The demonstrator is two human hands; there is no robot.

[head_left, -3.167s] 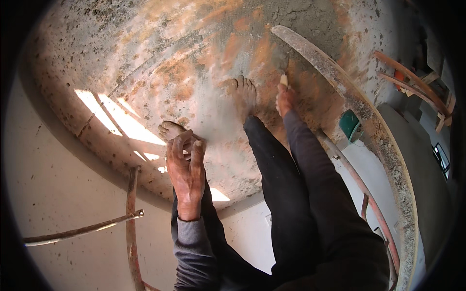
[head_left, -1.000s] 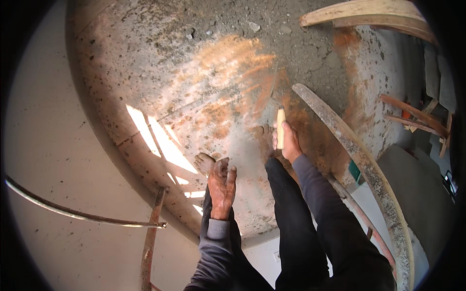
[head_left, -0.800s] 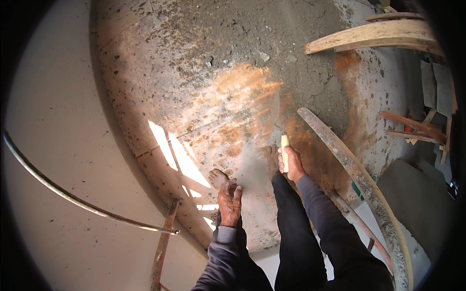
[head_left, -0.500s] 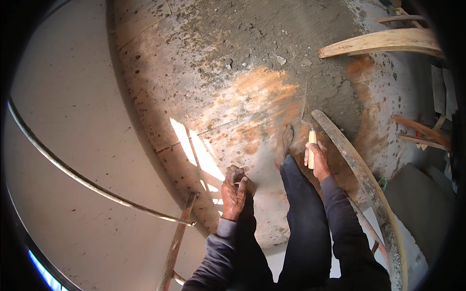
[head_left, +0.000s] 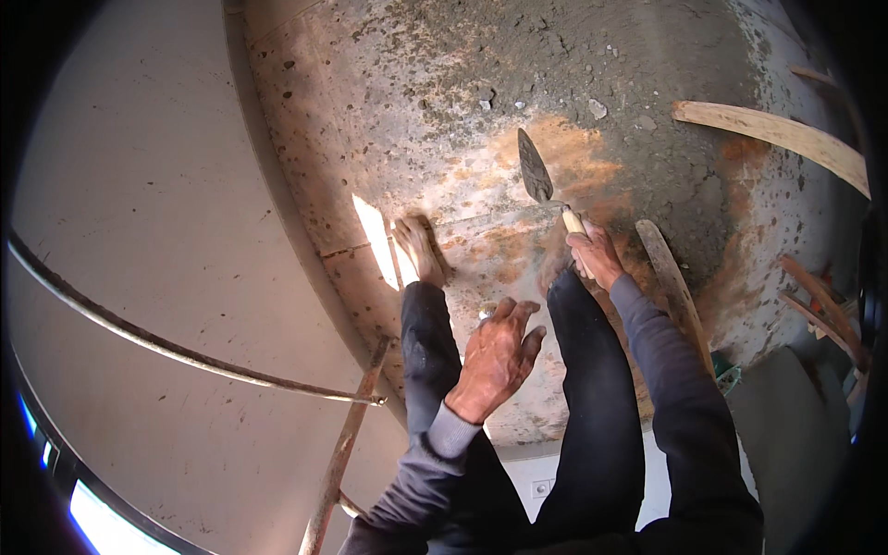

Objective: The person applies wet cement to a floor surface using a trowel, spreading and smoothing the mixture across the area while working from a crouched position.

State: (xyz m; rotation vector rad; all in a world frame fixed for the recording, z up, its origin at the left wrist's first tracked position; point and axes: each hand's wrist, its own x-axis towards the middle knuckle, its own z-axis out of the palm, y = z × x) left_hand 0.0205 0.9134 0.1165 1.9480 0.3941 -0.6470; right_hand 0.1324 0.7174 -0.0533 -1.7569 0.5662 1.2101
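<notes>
Far left: thin pole (head_left: pixel 194 347) ends at the reddish post (head_left: pixel 353 435); looks like part of a support frame, contact unclear. Left foot (head_left: pixel 418 252) and right foot (head_left: pixel 555 259) stand apart on the stained surface (head_left: pixel 324 157), probably for stability.

Left hand (head_left: pixel 497 359): between the legs, back up, fingers half-bent and spread, thumb apart. No object visible in it, palm hidden. Probably just free for balance.

Trowel (head_left: pixel 535 166): ahead of the right foot, blade out over the orange patch, grey residue on it. Can't tell if the blade touches.

Right hand (head_left: pixel 597 252): fingers wrapped round the wooden handle, likely to steer the blade from behind. Curved plank (head_left: pixel 671 277) just right of it, not held. Grey mortar (head_left: pixel 647 55) spreads beyond.
</notes>
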